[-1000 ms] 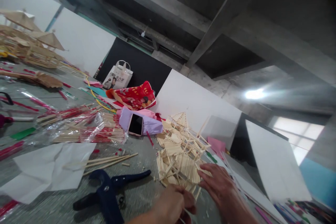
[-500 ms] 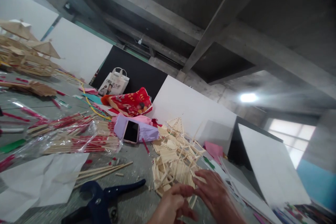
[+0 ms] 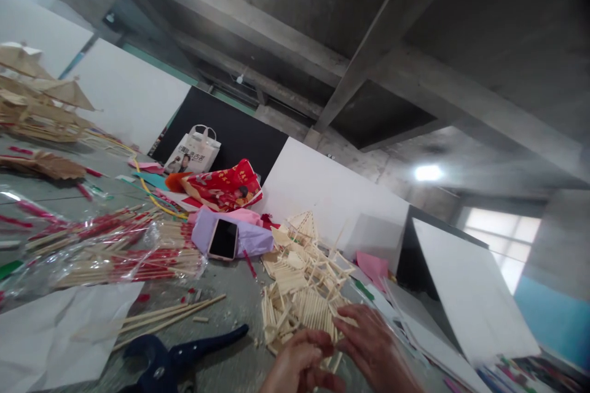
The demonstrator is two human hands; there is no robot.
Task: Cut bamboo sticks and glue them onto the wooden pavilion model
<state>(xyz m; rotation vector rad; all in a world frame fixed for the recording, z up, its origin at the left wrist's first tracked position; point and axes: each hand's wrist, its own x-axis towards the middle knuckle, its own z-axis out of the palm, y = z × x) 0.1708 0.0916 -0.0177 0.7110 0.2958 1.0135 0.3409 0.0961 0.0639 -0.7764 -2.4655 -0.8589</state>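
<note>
Left hand [image 3: 299,361] nearer right hand [image 3: 374,342] than before, beside stick model [image 3: 311,304]; both hands' fingers bent, pinch unclear

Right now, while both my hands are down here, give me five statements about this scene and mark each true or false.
1. The left hand and right hand are at the near end of the stick model. True.
2. The right hand holds the phone. False: the phone rests against lilac material, apart from both hands.
3. The dark blue tool lies left of the stick model. True.
4. The carrier bag stands before a white panel. False: the carrier bag stands before a black panel.
5. Loose sticks lie beyond the dark blue tool. True.
</note>
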